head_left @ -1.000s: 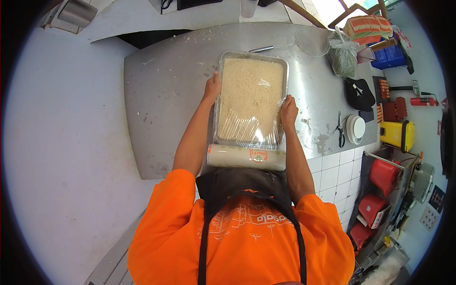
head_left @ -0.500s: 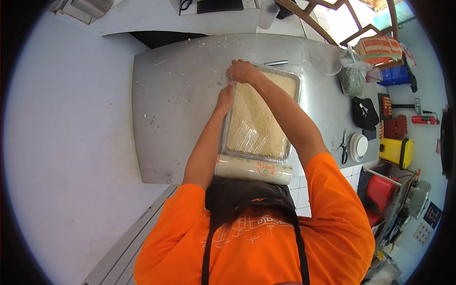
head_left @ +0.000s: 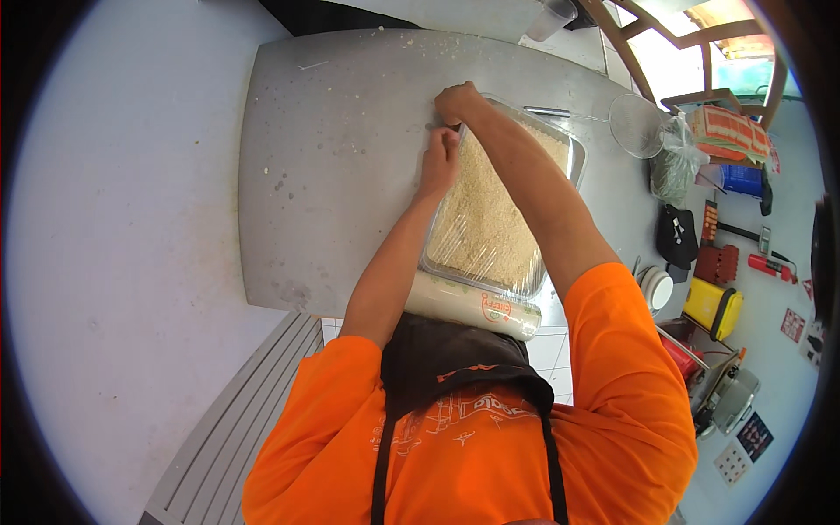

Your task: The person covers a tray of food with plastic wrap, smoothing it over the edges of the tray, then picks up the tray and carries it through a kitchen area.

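Observation:
A metal tray [head_left: 577, 166] filled with pale, coarse crumbs [head_left: 494, 197] lies on the steel table in front of me. Clear cling film [head_left: 451, 241] covers its near part, with shiny wrinkles at the near-left corner. Against the tray's near side rests a thick roll of cling film [head_left: 437, 297]. My right hand [head_left: 458, 103] is closed at the far-left corner, its arm reaching across the tray. Just nearer, my left hand [head_left: 439, 159] is closed beside the left rim. Both seem to pinch the film's edge, which is hardly visible between the fingers.
The steel table [head_left: 341, 175] extends to my left. Beyond the tray lies a round strainer [head_left: 636, 125] with a metal handle. Farther right are a plastic bag of green stuff [head_left: 675, 166], a black cloth item [head_left: 676, 234] and white round lids [head_left: 656, 289]. A slatted grey bench [head_left: 236, 411] stands lower left.
The view has tilted, shifting the scene. My right hand has curled tighter and moved slightly outward past the tray's far-left corner. The left hand stays close below it, along the left rim.

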Demonstrator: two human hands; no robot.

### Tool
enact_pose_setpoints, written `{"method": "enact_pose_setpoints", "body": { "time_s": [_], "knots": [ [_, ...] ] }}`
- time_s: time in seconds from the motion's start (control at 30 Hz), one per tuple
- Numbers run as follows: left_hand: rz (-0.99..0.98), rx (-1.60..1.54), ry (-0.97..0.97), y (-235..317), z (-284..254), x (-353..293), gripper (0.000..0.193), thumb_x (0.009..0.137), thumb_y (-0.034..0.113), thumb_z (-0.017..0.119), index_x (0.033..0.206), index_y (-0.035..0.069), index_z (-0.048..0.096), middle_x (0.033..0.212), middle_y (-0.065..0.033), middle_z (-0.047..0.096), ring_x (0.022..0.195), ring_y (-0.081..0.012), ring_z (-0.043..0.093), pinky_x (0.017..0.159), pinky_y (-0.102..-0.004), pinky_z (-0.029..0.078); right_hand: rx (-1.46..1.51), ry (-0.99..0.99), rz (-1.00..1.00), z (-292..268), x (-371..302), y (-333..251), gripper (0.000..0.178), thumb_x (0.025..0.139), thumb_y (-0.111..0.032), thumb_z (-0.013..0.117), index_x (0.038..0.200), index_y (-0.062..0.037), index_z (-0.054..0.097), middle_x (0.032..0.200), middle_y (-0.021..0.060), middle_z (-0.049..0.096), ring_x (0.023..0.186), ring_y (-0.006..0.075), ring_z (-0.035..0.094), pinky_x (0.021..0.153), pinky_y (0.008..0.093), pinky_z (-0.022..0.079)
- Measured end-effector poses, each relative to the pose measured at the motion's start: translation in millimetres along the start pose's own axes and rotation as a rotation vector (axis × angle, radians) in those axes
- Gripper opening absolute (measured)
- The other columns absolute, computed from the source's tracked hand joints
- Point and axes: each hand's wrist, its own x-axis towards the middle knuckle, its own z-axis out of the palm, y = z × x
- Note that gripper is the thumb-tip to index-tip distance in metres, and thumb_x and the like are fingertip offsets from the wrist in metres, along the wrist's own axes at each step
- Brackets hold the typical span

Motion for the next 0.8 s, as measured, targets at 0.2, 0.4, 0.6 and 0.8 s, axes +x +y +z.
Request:
{"method": "enact_pose_setpoints", "body": {
  "time_s": [0.2, 0.4, 0.6, 0.8],
  "knots": [
    [-0.007, 0.181, -0.116, -4, -3, 6, 0.031, 0.1, 0.033, 0.051, 0.097, 0.003, 0.057, 0.086, -0.0232, 0.064, 0.083, -0.0417, 0.063, 0.07, -0.0465, 0.047, -0.081, -0.395, 0.283, -20, 19, -23, 0.032, 0.077, -0.02, 0.075, 0.109, -0.0209, 0.072, 0.117, 0.0013, 0.069, 0.112, 0.0231, 0.062, 0.091, 0.0491, 0.039],
    [-0.103, 0.01, -0.418, -13, -15, 24, 0.037, 0.102, 0.036, 0.046, 0.105, 0.0, 0.058, 0.098, -0.0191, 0.065, 0.092, -0.0293, 0.062, 0.083, -0.0393, 0.046, -0.063, -0.302, 0.082, -14, 0, 6, 0.031, 0.076, -0.026, 0.077, 0.107, -0.0203, 0.072, 0.113, 0.0041, 0.069, 0.113, 0.0287, 0.06, 0.09, 0.0523, 0.039],
    [-0.196, -0.091, -0.499, -8, -26, 25, 0.045, 0.104, 0.038, 0.043, 0.123, 0.0, 0.056, 0.114, -0.0072, 0.063, 0.105, -0.0164, 0.054, 0.095, -0.0313, 0.042, 0.103, -0.034, 0.037, 0, -33, 28, 0.031, 0.085, -0.036, 0.068, 0.105, -0.0128, 0.071, 0.111, 0.0109, 0.068, 0.11, 0.0304, 0.061, 0.093, 0.058, 0.039],
    [-0.21, -0.085, -0.572, 6, -22, 24, 0.052, 0.104, 0.042, 0.042, 0.131, -0.001, 0.052, 0.129, -0.0102, 0.058, 0.12, -0.0181, 0.049, 0.105, -0.0332, 0.036, 0.95, 1.052, 0.121, 52, -155, 63, 0.024, 0.093, -0.024, 0.06, 0.106, -0.0051, 0.068, 0.102, 0.0134, 0.068, 0.097, 0.0301, 0.065, 0.087, 0.0373, 0.049]
  ]
}}
